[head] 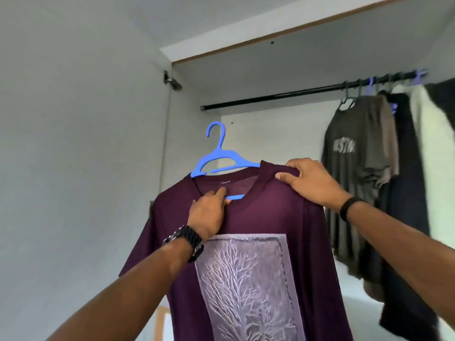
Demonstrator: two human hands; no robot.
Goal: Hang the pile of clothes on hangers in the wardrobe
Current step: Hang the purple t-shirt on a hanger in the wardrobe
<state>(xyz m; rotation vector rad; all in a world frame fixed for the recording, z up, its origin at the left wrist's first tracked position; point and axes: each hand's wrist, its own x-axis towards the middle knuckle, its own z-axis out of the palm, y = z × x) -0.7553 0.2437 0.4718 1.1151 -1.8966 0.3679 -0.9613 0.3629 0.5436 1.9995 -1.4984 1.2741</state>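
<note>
A black rail (pixel 283 96) runs across the wardrobe (pixel 270 57) in the upper right of the frame, tilted up toward the right. Its left part is bare. At its right end hang dark hangers (pixel 347 99) and blue ones. On them hang a grey shirt with letters (pixel 352 153), dark clothes (pixel 408 168) and a white one (pixel 428 124), close together.

2 hands (pixel 209 212), 1 maroon tee (pixel 258 217), 1 blue hanger (pixel 221 158) held, 1 rail (pixel 270 97), approx 4 garments (pixel 364 148) hung.
</note>
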